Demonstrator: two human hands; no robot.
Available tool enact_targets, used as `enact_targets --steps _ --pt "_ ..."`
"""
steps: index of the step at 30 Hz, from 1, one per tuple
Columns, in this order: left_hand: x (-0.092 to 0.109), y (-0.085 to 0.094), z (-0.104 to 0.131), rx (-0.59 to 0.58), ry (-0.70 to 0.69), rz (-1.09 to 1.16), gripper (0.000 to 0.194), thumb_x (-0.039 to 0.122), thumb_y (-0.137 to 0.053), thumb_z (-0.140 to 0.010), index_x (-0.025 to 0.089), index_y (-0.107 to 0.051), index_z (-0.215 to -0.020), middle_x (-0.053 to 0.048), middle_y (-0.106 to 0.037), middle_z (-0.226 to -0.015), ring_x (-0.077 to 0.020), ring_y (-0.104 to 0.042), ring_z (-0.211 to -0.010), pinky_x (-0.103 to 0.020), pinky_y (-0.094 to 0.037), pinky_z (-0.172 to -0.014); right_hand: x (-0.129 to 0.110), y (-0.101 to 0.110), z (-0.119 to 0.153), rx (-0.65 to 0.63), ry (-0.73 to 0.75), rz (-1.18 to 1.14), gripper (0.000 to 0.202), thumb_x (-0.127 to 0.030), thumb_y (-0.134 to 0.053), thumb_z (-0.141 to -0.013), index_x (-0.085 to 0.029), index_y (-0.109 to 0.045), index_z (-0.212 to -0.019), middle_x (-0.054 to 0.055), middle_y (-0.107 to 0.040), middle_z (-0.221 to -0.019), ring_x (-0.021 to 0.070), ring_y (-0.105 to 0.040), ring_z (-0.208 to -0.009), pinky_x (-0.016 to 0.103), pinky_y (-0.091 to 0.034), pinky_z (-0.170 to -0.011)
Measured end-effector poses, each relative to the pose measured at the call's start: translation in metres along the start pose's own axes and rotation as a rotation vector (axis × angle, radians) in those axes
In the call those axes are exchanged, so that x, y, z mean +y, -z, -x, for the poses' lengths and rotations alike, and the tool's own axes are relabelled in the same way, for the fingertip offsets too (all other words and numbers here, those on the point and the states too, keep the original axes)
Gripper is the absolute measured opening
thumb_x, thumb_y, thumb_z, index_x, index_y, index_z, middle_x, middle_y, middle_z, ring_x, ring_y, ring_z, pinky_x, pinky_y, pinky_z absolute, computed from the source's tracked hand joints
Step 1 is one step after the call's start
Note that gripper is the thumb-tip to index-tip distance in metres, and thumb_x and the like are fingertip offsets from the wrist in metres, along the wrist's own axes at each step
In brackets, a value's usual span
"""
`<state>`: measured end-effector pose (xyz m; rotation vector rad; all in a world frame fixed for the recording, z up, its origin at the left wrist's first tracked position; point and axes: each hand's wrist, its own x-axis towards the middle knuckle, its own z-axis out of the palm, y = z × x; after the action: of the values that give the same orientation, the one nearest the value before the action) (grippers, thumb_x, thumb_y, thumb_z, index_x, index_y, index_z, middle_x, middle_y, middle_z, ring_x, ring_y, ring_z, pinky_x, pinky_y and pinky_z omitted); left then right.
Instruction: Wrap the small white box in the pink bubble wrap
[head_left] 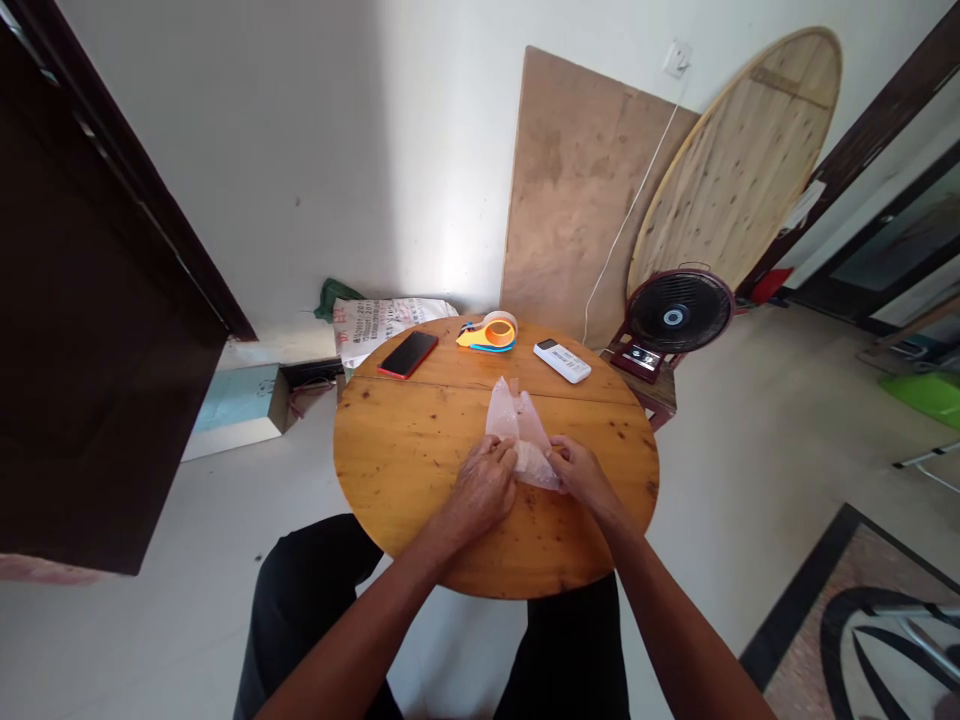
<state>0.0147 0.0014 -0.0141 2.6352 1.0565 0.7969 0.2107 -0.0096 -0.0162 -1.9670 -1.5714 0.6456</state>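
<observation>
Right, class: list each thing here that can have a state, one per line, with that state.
plastic bag: flat on the table, near end gripped by both hands
left hand: pinching the bag
right hand: pinching the bag
phone: screen dark, lying flat
tape dispenser: roll loaded
fan: upright

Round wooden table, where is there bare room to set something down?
The round wooden table is bare on its left half, below the red phone. The near edge and right rim past the right hand are free. Both hands pinch the thin translucent plastic bag; the far edge is crowded.
</observation>
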Motion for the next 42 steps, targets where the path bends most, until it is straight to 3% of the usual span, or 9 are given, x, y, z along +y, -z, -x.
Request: enact_targets --steps 7,12,17,19,22,28,33,38,42 --pt "-0.001 0.000 0.002 0.013 -0.020 -0.019 0.031 0.006 -0.047 -0.073 0.015 -0.054 -0.103 -0.009 -0.055 -0.122 -0.0255 -0.045 -0.108 -0.041 -0.042 -0.097 0.004 -0.015 0.000 0.068 0.021 -0.257 0.035 -0.031 -0.050 -0.072 -0.015 -0.062 -0.101 -0.002 -0.060 -0.058 0.0107 -0.048 -0.044 0.021 -0.035 -0.043" --pt "0.000 0.000 0.002 -0.003 -0.023 -0.030 0.029 0.006 -0.047 -0.074 0.015 -0.054 -0.100 -0.009 -0.055 -0.123 -0.0256 -0.046 -0.108 -0.042 -0.043 -0.095 0.002 -0.023 0.001 0.117 -0.043 -0.632 0.040 -0.037 -0.057 -0.069 -0.014 -0.058 -0.101 0.002 -0.065 -0.070 0.0141 -0.057 -0.055 0.024 -0.046 -0.048" --pt "-0.002 0.000 0.001 -0.005 -0.025 -0.021 0.027 0.007 -0.048 -0.073 0.016 -0.054 -0.098 -0.010 -0.055 -0.122 -0.0256 -0.046 -0.108 -0.042 -0.043 -0.094 -0.018 -0.015 0.020 -0.004 -0.158 -0.773 0.048 -0.043 -0.061 -0.071 -0.017 -0.055 -0.110 0.007 -0.065 -0.092 0.0189 -0.063 -0.073 0.027 -0.053 -0.049" --pt "-0.003 0.001 0.001 -0.005 -0.035 -0.015 0.026 0.007 -0.048 -0.073 0.016 -0.054 -0.097 -0.009 -0.055 -0.122 -0.0253 -0.046 -0.107 -0.042 -0.043 -0.094 -0.021 -0.015 0.025 -0.024 -0.167 -0.763 0.051 -0.042 -0.062 -0.071 -0.019 -0.052 -0.114 0.007 -0.063 -0.098 0.0196 -0.063 -0.079 0.027 -0.055 -0.050" --pt "-0.004 0.002 0.001 -0.011 -0.049 -0.014 0.024 0.007 -0.048 -0.073 0.015 -0.054 -0.094 -0.009 -0.055 -0.123 -0.0250 -0.046 -0.106 -0.041 -0.042 -0.095 -0.018 -0.020 0.025 0.057 -0.126 -0.666 0.053 -0.039 -0.063 -0.069 -0.018 -0.051 -0.116 0.007 -0.062 -0.098 0.0175 -0.061 -0.073 0.026 -0.054 -0.048" --pt "-0.004 0.004 0.000 -0.020 -0.056 -0.035 0.021 0.007 -0.048 -0.074 0.016 -0.055 -0.091 -0.008 -0.055 -0.123 -0.0248 -0.045 -0.107 -0.042 -0.041 -0.095 -0.018 -0.033 0.011 0.197 -0.079 -0.542 0.044 -0.037 -0.060 -0.070 -0.014 -0.054 -0.107 0.002 -0.060 -0.073 0.0135 -0.053 -0.053 0.022 -0.044 -0.038" --pt "-0.005 0.005 -0.003 -0.046 -0.066 -0.050 0.025 0.007 -0.048 -0.075 0.016 -0.055 -0.097 -0.009 -0.055 -0.116 -0.0245 -0.046 -0.102 -0.042 -0.042 -0.091 -0.033 -0.037 0.009 0.275 -0.027 -0.557 0.057 -0.036 -0.058 -0.073 -0.010 -0.049 -0.122 0.004 -0.064 -0.078 0.0156 -0.057 -0.059 0.026 -0.048 -0.049" --pt "-0.011 0.006 -0.006 -0.067 -0.110 0.029 0.022 0.006 -0.049 -0.074 0.018 -0.055 -0.092 -0.007 -0.058 -0.101 -0.0224 -0.046 -0.097 -0.039 -0.042 -0.090 -0.047 -0.036 0.017 0.231 0.166 -0.257 0.052 -0.036 -0.052 -0.081 -0.012 -0.050 -0.127 0.006 -0.069 -0.083 0.0187 -0.063 -0.072 0.030 -0.050 -0.068" --pt "-0.012 0.003 -0.001 -0.002 -0.089 0.081 0.023 0.007 -0.050 -0.073 0.017 -0.058 -0.092 -0.008 -0.055 -0.105 -0.0233 -0.045 -0.099 -0.040 -0.041 -0.091 -0.053 -0.027 0.023 0.127 0.248 -0.144 0.050 -0.032 -0.045 -0.086 -0.016 -0.045 -0.133 0.007 -0.070 -0.095 0.0196 -0.064 -0.082 0.031 -0.050 -0.076"
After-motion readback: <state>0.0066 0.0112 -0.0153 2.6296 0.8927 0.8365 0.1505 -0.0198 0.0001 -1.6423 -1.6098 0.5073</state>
